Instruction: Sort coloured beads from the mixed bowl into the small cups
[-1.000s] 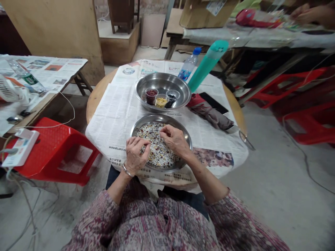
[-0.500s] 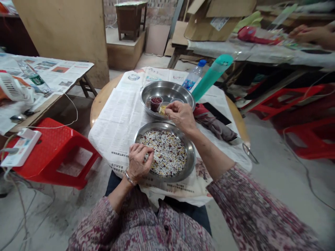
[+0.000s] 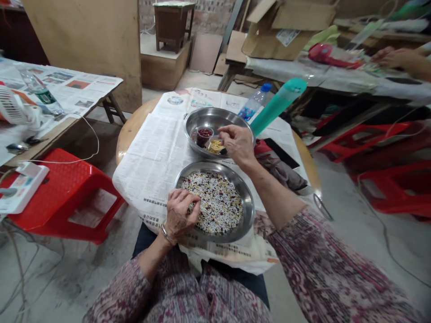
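A shallow steel basin [image 3: 248,211] stands nearest me, holding a mix of white grains [image 3: 218,197] with red, yellow and dark ones among them. Over its left edge is my left hand [image 3: 182,210], its thumb and fingers pinched together; whatever they hold is hidden. Behind sits a second steel basin [image 3: 215,117] with small clear cups inside. One cup has dark red beans [image 3: 204,134], another yellow kernels [image 3: 216,146]. My right hand [image 3: 237,142] hovers over this basin's right side, fingers closed, and covers part of what lies there. I cannot make out anything in them.
Newspaper [image 3: 144,152] covers the round table. A water bottle [image 3: 254,103], a long green tube [image 3: 279,105], a dark phone [image 3: 281,152] and a crumpled cloth [image 3: 279,168] lie right. A red stool [image 3: 67,193] with a power strip [image 3: 23,186] stands left. Another person's hands [image 3: 397,58] are far right.
My right hand has moved from the yellow-kernel cup to the right, uncovering that cup. My left hand stays at the near basin, still pinched. The view has shifted slightly.
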### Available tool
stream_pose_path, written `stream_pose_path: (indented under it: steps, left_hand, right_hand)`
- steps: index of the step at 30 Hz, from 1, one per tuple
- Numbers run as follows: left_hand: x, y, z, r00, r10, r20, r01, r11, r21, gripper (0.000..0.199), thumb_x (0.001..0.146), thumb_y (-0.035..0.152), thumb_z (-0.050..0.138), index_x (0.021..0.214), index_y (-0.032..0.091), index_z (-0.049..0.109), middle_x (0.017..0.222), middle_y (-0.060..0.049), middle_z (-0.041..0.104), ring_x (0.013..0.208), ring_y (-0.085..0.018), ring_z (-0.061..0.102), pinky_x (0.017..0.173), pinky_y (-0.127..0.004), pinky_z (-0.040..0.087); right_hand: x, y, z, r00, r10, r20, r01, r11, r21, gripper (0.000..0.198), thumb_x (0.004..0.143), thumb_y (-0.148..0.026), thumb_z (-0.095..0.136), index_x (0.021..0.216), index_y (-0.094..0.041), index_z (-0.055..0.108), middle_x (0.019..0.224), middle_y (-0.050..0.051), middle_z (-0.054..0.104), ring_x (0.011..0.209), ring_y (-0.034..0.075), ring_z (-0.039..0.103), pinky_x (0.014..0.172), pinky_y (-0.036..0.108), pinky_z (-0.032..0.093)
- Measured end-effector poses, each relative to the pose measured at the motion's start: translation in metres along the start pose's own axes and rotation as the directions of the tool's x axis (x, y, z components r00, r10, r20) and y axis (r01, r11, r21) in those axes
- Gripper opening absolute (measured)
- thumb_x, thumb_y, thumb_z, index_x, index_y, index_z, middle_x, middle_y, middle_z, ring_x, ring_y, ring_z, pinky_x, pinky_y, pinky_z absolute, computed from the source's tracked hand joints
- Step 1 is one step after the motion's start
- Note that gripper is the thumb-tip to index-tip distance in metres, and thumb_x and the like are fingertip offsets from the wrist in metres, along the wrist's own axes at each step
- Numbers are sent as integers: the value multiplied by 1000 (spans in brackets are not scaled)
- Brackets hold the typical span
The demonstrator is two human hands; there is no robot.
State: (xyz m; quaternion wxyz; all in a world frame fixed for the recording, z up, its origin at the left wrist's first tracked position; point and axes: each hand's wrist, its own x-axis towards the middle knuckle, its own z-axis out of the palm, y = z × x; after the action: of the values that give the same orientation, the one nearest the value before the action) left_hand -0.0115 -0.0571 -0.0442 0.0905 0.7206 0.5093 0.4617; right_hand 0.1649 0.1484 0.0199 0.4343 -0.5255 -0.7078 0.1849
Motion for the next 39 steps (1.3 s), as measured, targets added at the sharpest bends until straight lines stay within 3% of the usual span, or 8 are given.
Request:
stream_pose_path:
  steps: [3,6,9,13,19,27,30,39]
  left_hand:
    - [-1,-1,1,1000,-4,4,4,1000,-4,10,90,21,59,82,22,65,81,-2,69,84,-18,59,87,-37,43]
    - [-2,-1,1,1000,-15,6,15,1000,-2,10,90,21,59,84,22,66,82,-2,70,86,-19,59,88,-37,43]
    - [-2,0,0,1000,-23,6,23,1000,4,10,91,22,59,84,22,66,83,-2,71,86,-19,60,89,-37,43]
    - [-1,2,0,999,-32,14,32,999,16,10,91,22,59,84,22,66,86,-2,71,88,-19,60,90,-37,42]
    - [0,3,-1,1000,-18,9,17,999,31,9,90,21,59,84,21,65,85,-2,71,86,-18,59,88,-36,41]
    - [1,4,-1,1000,-8,-5,8,999,47,9,90,20,60,82,21,65,83,-2,71,84,-18,60,86,-36,41]
    - [2,4,0,1000,-2,-7,2,999,47,9,89,19,60,82,20,65,83,-2,71,83,-18,60,86,-36,42]
    - [1,4,0,1000,11,-17,-11,999,30,9,90,19,60,82,20,64,82,-1,70,83,-18,59,86,-36,42]
  right_hand:
    - [-47,-19,-8,998,64,11,-64,997,42,19,83,-30,58,90,-19,72,77,3,70,65,14,59,65,32,48]
    - [-92,-28,-12,977,115,182,-131,988,76,19,80,-35,61,84,-20,72,71,1,69,62,14,56,61,29,45]
    - [-126,-23,-13,936,147,319,-177,982,66,18,80,-35,62,81,-22,73,71,1,70,64,15,58,64,30,46]
    - [-152,-10,-12,923,132,361,-139,990,-5,15,82,-29,60,82,-23,73,76,3,72,68,18,63,68,32,47]
    - [-162,-8,-7,932,20,361,50,982,-182,18,88,-21,55,93,-21,73,97,8,74,89,22,66,84,35,49]
    - [-163,-17,1,901,-45,431,187,938,-292,18,92,-22,55,99,-20,71,101,7,71,95,21,65,84,31,48]
    - [-165,-17,-1,895,-39,444,195,929,-313,18,91,-17,53,94,-20,70,96,6,71,91,20,65,81,30,47]
    - [-170,-10,-17,944,-26,329,157,912,-378,20,87,-12,53,90,-21,70,95,6,71,91,21,64,78,31,49]
